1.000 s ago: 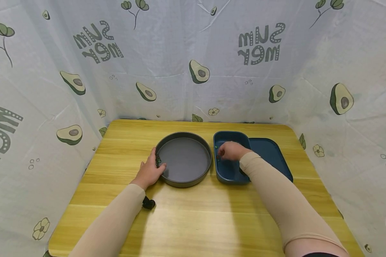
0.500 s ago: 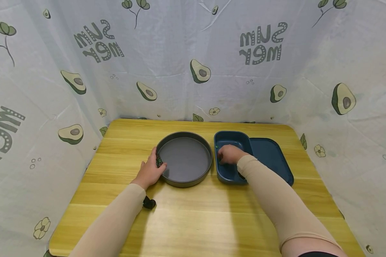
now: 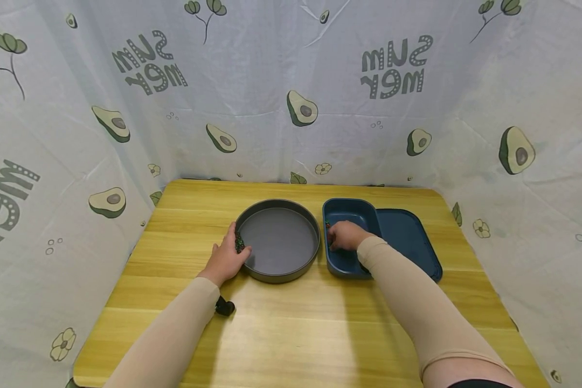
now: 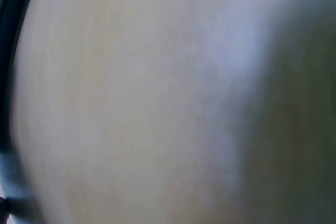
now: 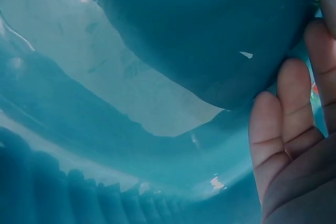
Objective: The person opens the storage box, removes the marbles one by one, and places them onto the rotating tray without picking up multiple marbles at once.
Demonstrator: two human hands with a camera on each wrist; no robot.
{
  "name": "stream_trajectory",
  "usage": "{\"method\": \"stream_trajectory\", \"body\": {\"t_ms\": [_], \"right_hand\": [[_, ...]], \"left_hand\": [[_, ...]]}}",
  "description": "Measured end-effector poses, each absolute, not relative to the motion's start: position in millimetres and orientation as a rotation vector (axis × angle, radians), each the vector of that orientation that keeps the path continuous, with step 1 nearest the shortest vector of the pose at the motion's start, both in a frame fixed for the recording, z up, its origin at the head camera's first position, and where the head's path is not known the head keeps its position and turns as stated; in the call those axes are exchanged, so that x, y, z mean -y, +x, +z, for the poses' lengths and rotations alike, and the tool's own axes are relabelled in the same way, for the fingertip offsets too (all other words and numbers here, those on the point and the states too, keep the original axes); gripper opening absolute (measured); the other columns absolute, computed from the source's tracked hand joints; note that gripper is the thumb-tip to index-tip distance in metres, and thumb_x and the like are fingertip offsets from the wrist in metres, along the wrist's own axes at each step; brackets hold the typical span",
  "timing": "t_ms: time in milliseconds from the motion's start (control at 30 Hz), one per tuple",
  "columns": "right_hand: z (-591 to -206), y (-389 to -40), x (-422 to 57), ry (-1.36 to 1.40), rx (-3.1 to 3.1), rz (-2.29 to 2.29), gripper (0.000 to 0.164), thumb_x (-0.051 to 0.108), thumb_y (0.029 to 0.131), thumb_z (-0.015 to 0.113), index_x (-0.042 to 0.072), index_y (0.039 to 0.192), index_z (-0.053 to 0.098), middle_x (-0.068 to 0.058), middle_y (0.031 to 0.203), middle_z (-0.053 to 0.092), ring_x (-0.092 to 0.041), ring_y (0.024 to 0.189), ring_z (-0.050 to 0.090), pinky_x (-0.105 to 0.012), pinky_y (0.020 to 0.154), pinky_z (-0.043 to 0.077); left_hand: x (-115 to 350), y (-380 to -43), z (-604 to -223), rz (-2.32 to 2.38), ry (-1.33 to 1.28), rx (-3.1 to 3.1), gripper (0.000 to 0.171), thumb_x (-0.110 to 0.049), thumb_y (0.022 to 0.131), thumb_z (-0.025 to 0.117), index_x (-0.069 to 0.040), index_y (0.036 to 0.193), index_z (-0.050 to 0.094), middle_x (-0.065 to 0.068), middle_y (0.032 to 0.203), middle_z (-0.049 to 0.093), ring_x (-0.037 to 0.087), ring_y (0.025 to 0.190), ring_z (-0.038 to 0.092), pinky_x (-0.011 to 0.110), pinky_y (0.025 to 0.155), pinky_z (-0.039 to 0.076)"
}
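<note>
A round dark grey pan [image 3: 277, 242] stands on the table. My left hand [image 3: 225, 258] grips its left rim, thumb over the inside and fingers along the outer side. Between them shows a small dark green-and-red beaded-looking thing [image 3: 240, 243]. A deep blue rectangular box [image 3: 354, 207] stands right of the pan. Inside it, by the left wall, my right hand [image 3: 347, 235] has its fingers bent downward. A similar green-and-red thing [image 3: 327, 223] shows at its fingertips; most of it is hidden. In the right wrist view, several fingers [image 5: 294, 98] reach toward the box wall.
A flat blue lid or tray [image 3: 407, 237] lies against the box's right side. A black object [image 3: 224, 307] sits by the left wrist. The wooden table [image 3: 291, 334] ends at a printed curtain [image 3: 252, 81] behind and at both sides.
My right hand makes small movements inside the box near its left wall. The green-and-red piece there shifts slightly. The left hand and the pan stay put.
</note>
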State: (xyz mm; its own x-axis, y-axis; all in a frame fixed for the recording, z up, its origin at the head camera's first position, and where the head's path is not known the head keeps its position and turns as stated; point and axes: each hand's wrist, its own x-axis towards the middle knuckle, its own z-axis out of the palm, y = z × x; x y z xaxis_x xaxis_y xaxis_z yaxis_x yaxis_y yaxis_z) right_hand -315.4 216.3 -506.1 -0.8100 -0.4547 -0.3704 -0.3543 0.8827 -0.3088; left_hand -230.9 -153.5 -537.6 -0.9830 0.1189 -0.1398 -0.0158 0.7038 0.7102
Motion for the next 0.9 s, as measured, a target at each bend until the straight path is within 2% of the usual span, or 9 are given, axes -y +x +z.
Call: {"method": "stream_trajectory", "body": {"t_ms": [500, 900], "right_hand": [[-510.4, -316.1, -218.2, -0.555, -2.615, -0.356, 0.008, 0.015, 0.087, 0.086, 0.014, 0.091, 0.079, 0.001, 0.093, 0.077, -0.016, 0.087, 0.064, -0.04, 0.091, 0.059], [-507.3, -312.2, -215.6, -0.546, -2.614, -0.344, 0.008, 0.014, 0.087, 0.086, 0.013, 0.09, 0.078, 0.0, 0.094, 0.076, -0.018, 0.088, 0.064, -0.041, 0.091, 0.058]], "left_hand": [[153.4, -232.1, -539.2, 1.119, 0.074, -2.729, 0.095, -0.045, 0.106, 0.056, -0.016, 0.171, -0.007, 0.014, 0.178, 0.01, 0.04, 0.161, 0.026, 0.071, 0.129, -0.002], [152.6, -231.0, -538.8, 1.121, 0.074, -2.739, 0.094, -0.043, 0.106, 0.057, -0.013, 0.171, -0.003, 0.015, 0.178, 0.012, 0.041, 0.16, 0.027, 0.071, 0.129, -0.001]]}}
